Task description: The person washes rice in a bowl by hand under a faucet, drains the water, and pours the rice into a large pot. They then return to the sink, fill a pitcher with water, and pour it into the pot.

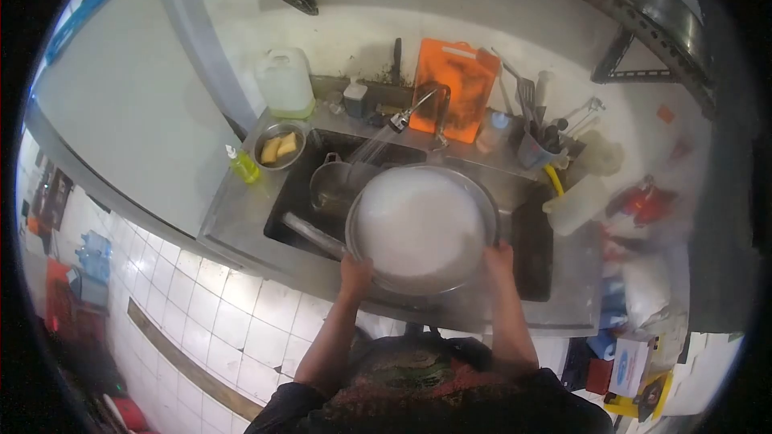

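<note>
A large round metal basin (430, 287) full of white suds (420, 221) is held over the front of the sink. My left hand (355, 275) is closed on its near left rim, and my right hand (498, 259) grips the near right rim. Behind my left hand, a long metal handle (314, 235) runs up and left across the sink edge; the basin hides what it belongs to. A smaller metal pot (326, 187) sits in the sink (277, 229) beside the basin. Water sprays from the faucet (400, 120) toward that pot.
On the left counter stand a metal bowl with yellow sponges (301, 153), a yellow-green soap bottle (243, 165) and a jug (285, 84). An orange cutting board (453, 88) leans on the wall. A utensil holder (537, 149) and a pale plastic container (581, 205) are at right.
</note>
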`<state>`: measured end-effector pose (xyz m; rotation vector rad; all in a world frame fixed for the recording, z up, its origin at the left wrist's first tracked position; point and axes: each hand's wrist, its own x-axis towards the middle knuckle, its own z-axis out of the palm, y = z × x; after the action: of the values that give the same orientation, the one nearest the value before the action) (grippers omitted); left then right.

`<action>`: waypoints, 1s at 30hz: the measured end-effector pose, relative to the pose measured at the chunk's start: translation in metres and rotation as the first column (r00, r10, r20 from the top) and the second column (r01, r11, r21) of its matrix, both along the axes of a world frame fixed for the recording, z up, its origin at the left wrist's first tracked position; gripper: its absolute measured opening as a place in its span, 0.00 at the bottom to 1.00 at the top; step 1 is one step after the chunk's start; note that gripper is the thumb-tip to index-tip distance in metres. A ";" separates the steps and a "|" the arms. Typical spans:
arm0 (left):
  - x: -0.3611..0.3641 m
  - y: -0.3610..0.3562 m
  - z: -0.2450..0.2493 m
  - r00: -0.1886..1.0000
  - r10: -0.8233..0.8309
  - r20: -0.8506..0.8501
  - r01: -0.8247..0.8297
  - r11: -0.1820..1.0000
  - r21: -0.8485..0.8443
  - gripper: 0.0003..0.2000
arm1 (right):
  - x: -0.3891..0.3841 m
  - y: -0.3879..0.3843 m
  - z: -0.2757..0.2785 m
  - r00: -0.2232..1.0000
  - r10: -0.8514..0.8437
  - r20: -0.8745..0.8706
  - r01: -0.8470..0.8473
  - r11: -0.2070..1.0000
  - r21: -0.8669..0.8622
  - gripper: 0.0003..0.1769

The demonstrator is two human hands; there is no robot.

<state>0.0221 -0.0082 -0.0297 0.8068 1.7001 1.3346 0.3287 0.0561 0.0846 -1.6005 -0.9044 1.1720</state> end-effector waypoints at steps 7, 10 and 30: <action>0.007 -0.002 0.014 0.992 0.049 0.116 -0.045 0.998 -0.033 0.19 | -0.001 0.012 0.010 0.990 0.057 0.133 -0.054 0.998 -0.022 0.12; 0.011 -0.007 0.032 0.989 0.060 0.133 -0.048 0.995 -0.093 0.20 | -0.002 0.013 0.016 0.983 0.077 0.168 -0.076 0.997 -0.008 0.13; 0.011 -0.003 0.039 0.985 0.088 0.147 -0.075 0.993 -0.092 0.19 | -0.004 0.041 0.011 0.997 0.070 0.043 -0.070 0.998 0.001 0.15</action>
<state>0.0329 -0.0112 0.0090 0.5774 1.6737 1.3334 0.3248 0.0969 0.0955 -1.6082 -0.9971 1.1880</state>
